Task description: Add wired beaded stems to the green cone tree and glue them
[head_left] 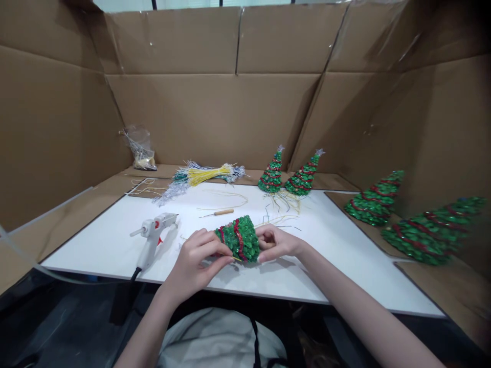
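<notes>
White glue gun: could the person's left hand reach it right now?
Probably yes: the glue gun is left of the left hand with nothing bulky between, though that hand now pinches a yellow strand.

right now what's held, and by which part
The right hand holds the glittery green cone tree by its wide base; the left hand pinches a thin yellow strand, exact spot unclear.

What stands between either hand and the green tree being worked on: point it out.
Nothing visible does. The right hand is right at the wide end of the tree; the left hand, pinching a thin yellow strand, is at its near side.
</notes>
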### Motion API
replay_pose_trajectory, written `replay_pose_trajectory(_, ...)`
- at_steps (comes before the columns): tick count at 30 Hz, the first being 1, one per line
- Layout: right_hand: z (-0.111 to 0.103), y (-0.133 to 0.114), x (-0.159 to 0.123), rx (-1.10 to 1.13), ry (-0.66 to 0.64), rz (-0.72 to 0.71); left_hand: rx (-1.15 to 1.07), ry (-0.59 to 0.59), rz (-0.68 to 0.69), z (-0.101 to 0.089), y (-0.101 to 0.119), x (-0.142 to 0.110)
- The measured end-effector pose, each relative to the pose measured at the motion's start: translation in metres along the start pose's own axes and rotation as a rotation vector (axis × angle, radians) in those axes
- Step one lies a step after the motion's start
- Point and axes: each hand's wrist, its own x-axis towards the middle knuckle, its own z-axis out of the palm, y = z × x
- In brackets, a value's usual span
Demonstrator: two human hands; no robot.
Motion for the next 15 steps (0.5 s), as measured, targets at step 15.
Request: replay_pose_trajectory(15,0.007,0.006,0.004,0.037,0.117,0.036,0.017,0.151,-0.142,0.025,-0.001,0.002)
